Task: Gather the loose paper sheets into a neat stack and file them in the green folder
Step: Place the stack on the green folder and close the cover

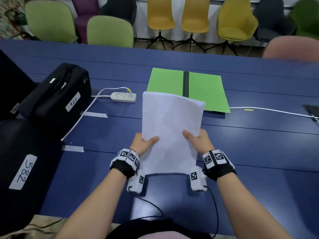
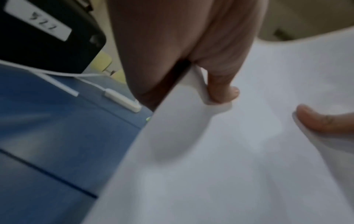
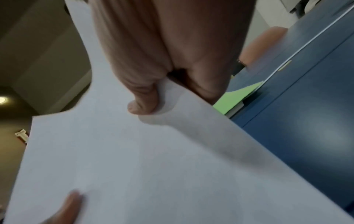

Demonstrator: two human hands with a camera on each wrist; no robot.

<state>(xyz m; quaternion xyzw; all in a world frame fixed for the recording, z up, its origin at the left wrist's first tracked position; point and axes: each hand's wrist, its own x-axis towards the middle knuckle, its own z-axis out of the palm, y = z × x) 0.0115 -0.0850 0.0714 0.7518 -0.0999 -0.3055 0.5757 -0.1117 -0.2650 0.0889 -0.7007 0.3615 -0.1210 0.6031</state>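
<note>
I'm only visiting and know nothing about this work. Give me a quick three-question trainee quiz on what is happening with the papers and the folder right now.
1. True or false: the green folder lies closed on the blue table.
2. Which hands hold the paper stack? A) left hand only B) right hand only C) both
3. Fill in: the number on the label of the black case beside the power strip is ___.

Key: 1 false, it lies open; 2 C; 3 522.
</note>
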